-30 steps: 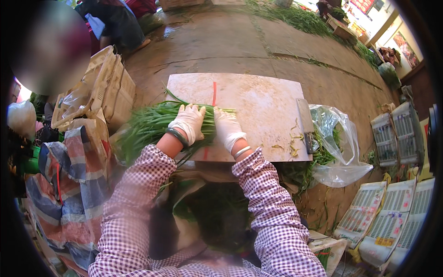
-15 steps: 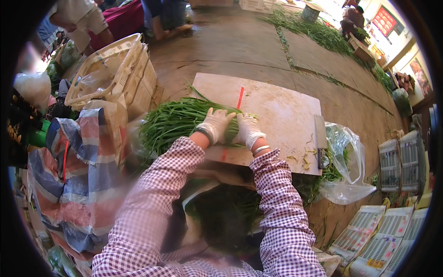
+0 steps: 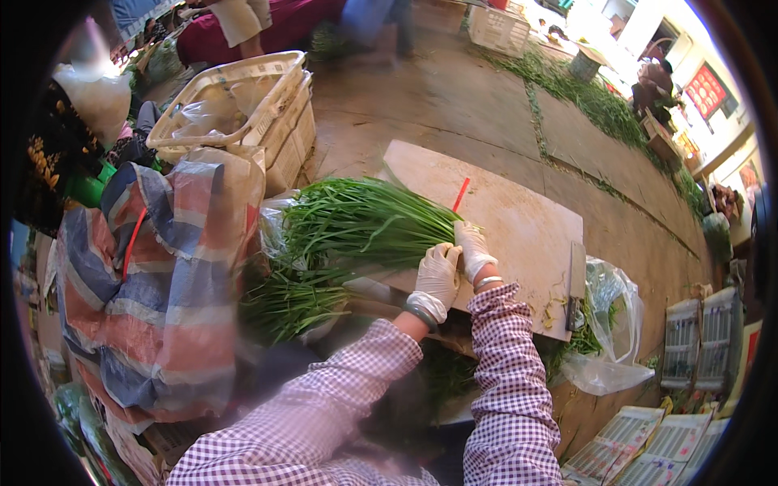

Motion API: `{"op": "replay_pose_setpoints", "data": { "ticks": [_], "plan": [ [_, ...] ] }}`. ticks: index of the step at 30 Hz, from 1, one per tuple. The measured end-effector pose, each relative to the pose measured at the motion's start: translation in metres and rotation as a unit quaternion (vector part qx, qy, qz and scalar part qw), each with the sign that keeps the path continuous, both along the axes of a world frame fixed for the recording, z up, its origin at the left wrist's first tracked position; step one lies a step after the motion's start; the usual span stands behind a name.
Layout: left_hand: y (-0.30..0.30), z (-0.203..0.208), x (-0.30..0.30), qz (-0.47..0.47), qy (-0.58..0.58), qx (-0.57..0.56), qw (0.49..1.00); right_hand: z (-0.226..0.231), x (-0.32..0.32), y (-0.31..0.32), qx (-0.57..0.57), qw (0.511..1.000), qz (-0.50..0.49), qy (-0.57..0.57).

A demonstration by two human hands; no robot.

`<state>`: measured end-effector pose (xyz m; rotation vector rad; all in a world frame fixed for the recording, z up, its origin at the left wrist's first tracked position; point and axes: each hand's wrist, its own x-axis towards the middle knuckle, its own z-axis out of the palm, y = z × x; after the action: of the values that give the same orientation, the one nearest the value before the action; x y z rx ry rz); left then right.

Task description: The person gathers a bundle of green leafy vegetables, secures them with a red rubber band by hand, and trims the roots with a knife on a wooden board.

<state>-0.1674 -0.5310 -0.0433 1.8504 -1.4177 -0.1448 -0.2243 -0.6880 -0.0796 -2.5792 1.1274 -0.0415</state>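
Observation:
A thick bunch of garlic chives (image 3: 373,215) lies across the left part of a pale board (image 3: 527,219), leaves fanned to the left. My left hand (image 3: 438,279), in a white glove, is closed round the near side of the stem ends. My right hand (image 3: 474,247), also gloved, is closed against the ends from the right, its fingers partly hidden. Past the hands, a red strip (image 3: 461,194) lies on the board. More loose chives (image 3: 300,304) hang below the board's left side. A cleaver-like blade (image 3: 576,279) rests along the right edge.
Stacked cream crates (image 3: 284,121) and a striped woven sack (image 3: 162,283) stand on the left. A clear plastic bag (image 3: 608,324) lies right of the board, near bundled printed sheets (image 3: 640,445). Greens (image 3: 600,105) line the far floor, where a person (image 3: 652,85) sits.
My hands have shifted right and nearer along the stems, drawing the chives with them. The bunch now sits more slanted, and the loose chives below it have come into sight. The view has turned.

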Motion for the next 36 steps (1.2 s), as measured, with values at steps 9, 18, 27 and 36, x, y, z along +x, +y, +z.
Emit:
{"op": "replay_pose_setpoints", "data": {
  "ticks": [9,18,27,36],
  "plan": [
    [-0.005,-0.024,0.003,0.043,-0.032,-0.084,0.995,0.054,-0.020,0.001,0.035,0.995,0.077,-0.049],
    [-0.004,-0.031,0.000,0.046,-0.031,-0.141,0.988,0.098,-0.031,-0.031,0.152,0.982,0.107,0.045],
    [0.000,-0.021,-0.004,0.049,-0.010,-0.105,0.993,0.107,-0.040,-0.039,0.185,0.979,0.080,0.029],
    [-0.002,-0.018,0.007,0.062,0.000,-0.114,0.992,0.110,-0.022,-0.035,0.159,0.983,0.073,0.049]
  ]
}}
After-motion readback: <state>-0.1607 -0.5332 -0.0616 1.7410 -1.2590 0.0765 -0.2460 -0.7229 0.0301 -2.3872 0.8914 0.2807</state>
